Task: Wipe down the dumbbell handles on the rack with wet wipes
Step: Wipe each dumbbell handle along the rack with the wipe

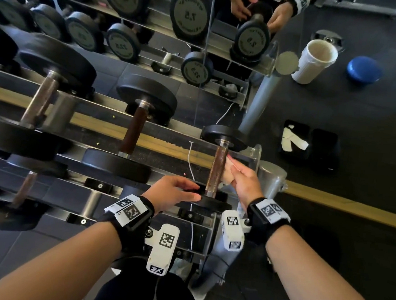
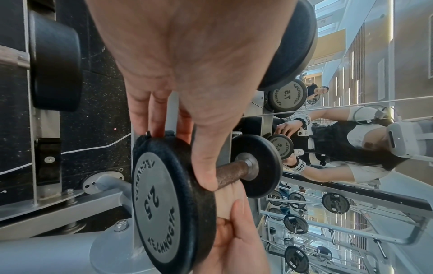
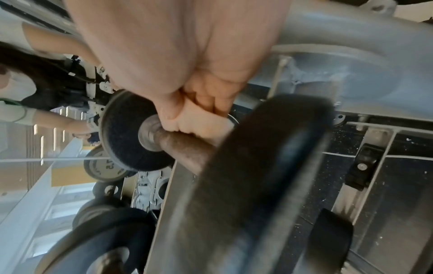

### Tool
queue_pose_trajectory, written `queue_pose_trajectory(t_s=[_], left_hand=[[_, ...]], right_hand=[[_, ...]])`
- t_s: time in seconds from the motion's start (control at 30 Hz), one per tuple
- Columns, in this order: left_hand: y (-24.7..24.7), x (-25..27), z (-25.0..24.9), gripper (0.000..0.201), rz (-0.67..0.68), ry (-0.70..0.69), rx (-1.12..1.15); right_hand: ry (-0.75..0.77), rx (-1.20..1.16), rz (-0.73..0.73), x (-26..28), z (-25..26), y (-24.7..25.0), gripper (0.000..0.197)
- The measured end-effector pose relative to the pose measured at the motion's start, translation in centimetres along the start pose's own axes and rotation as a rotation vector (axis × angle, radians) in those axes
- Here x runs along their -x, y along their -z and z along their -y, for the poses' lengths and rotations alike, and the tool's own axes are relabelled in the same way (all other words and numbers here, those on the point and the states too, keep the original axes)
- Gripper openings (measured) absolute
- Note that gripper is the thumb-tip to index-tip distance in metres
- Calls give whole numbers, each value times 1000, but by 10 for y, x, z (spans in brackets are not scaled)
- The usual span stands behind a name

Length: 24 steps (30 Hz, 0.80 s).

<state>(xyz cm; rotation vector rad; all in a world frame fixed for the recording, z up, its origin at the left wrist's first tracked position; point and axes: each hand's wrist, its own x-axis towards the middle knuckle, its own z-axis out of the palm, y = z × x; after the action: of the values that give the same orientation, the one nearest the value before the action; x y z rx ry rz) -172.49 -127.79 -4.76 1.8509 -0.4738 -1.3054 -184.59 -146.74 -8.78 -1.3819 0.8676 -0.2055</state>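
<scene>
Our left hand [image 1: 173, 193] grips the near black rubber plate of the small rusty-handled dumbbell [image 1: 216, 173] at the grey metal rack's [image 1: 271, 177] right end, while our right hand [image 1: 244, 179] presses a bunched pale wet wipe [image 1: 229, 174] against its handle.

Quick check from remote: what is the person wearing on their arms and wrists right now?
Both forearms are bare, with no sleeves in the head view. The left hand and right hand each have a wide black wrist strap topped by white panels printed with black square-code markers. A white camera block with the same markers hangs under each wrist. No gloves.
</scene>
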Motion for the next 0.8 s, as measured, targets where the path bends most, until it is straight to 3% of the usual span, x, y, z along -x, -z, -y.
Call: queue_pose_trajectory(t_s=[0.17, 0.3, 0.37, 0.7, 0.8], left_hand=[[0, 1, 0, 23, 11, -3, 19], [0, 0, 0, 23, 11, -19, 8], [0, 1, 1, 24, 7, -23, 5], [0, 0, 1, 27, 23, -15, 42], [-1, 0, 1, 27, -3, -10, 37]], right_hand=[[50, 112, 94, 31, -11, 14, 37], [-60, 67, -22, 15, -10, 15, 35], [-112, 106, -3, 10, -6, 2, 30], [-53, 196, 105, 49, -5, 9, 37], [-77, 232, 34, 39, -1, 7, 37]])
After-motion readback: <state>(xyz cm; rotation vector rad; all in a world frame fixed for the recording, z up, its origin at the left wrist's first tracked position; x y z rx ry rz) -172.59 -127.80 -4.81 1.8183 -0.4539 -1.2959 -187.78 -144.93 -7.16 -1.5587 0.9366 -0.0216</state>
